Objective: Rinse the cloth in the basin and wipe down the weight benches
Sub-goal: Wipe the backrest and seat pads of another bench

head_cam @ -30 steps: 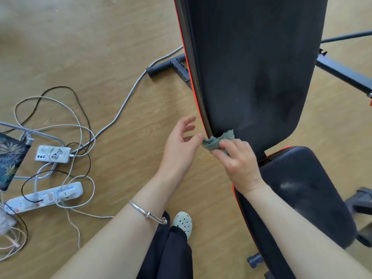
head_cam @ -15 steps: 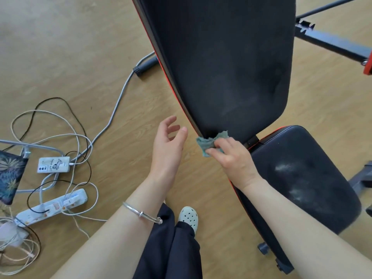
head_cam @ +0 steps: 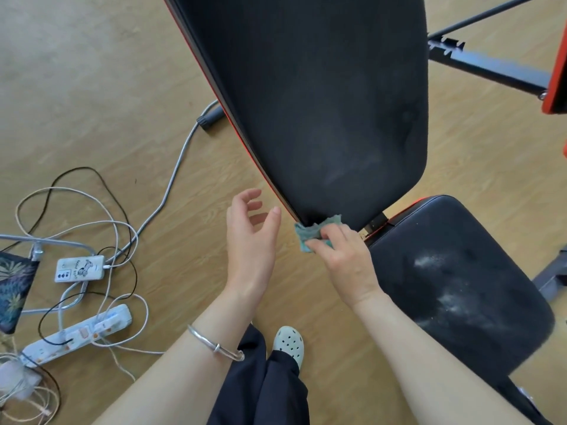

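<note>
Lower left: power strips (head_cam: 78,331) and loose cables (head_cam: 169,187) on the floor, near the feet. Left grip (head_cam: 250,243) now lifted off the backrest (head_cam: 322,118) edge, wide and empty. Cloth (head_cam: 306,234) pinched in right grip (head_cam: 346,262) at backrest's lower corner; edge pass likely done. Lower right: dusty seat pad (head_cam: 460,302), unwiped.

Cloth (head_cam: 306,235) partly under right hand (head_cam: 346,262)

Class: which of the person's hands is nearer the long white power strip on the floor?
Left. The left hand hovers open, right of the power strip; the right hand lies beyond it, gripping the cloth at the backrest.
</note>
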